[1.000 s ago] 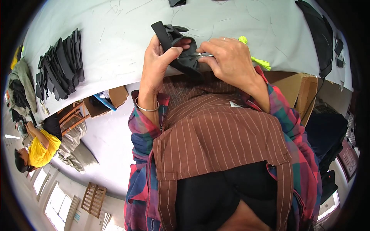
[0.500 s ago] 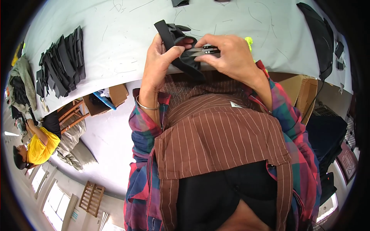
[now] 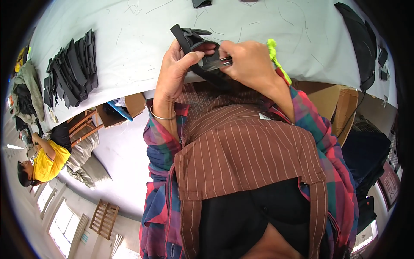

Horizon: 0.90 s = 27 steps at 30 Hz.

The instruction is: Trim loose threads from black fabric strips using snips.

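My left hand [image 3: 173,71] is closed on a black fabric piece [image 3: 183,39], thumb on top and fingertips showing through its opening. The piece has a flat band along one side and hangs over the table's near edge. In my right hand [image 3: 253,61] is a pair of thread snips [image 3: 212,66], fingers wrapped round the handles. Its blades point left and lie against the fabric just beside my left thumb; their tips are hard to make out. A bright yellow-green cord [image 3: 271,48] shows beside my right wrist.
The pale table [image 3: 142,39] carries scattered loose threads. A row of black fabric pieces [image 3: 73,71] lies at left, larger black fabric [image 3: 358,43] at right. Cardboard boxes [image 3: 345,108] stand under the edge. A person in a yellow shirt [image 3: 46,162] is at far left.
My right hand has curled tighter round the snips, and their handles have drawn together. The yellow-green cord has shifted slightly left. My left hand keeps its hold on the fabric.
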{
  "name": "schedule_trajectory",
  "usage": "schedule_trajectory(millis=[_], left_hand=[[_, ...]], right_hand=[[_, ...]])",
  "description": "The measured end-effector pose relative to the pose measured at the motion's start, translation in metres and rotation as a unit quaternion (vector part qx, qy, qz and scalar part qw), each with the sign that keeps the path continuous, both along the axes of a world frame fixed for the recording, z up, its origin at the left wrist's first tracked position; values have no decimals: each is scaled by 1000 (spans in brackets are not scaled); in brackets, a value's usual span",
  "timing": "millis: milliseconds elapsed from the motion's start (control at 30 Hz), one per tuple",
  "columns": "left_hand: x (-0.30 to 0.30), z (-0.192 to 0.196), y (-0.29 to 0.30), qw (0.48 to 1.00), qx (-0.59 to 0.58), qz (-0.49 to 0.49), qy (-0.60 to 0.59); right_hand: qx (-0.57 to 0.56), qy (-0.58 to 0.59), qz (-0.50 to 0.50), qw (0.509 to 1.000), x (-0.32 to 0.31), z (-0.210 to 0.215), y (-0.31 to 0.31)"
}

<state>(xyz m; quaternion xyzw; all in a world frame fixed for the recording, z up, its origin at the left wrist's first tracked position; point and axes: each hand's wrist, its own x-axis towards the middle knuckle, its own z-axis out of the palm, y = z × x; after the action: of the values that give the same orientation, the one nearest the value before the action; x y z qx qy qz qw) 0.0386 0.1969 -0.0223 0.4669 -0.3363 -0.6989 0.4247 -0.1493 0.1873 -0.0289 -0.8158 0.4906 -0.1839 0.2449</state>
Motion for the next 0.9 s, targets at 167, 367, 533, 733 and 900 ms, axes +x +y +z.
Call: schedule_trajectory(millis=[167, 367, 533, 733, 900], left_hand=[[-1, 1, 2, 1000, -7, 13, -25], [-6, 4, 1, 998, -9, 15, -58], [-9, 6, 3, 997, -11, 20, -71], [-10, 7, 6, 996, -16, 26, -84], [-11, 6, 4, 996, -12, 30, -84]], right_hand=[[-15, -54, -124, 991, -31, 12, -3], [-42, -74, -78, 993, -35, 16, 6], [-95, -46, -2, 994, -33, 5, 12], [-127, -46, 2, 991, -30, 0, 16], [-152, -41, -12, 987, -26, -8, 21]])
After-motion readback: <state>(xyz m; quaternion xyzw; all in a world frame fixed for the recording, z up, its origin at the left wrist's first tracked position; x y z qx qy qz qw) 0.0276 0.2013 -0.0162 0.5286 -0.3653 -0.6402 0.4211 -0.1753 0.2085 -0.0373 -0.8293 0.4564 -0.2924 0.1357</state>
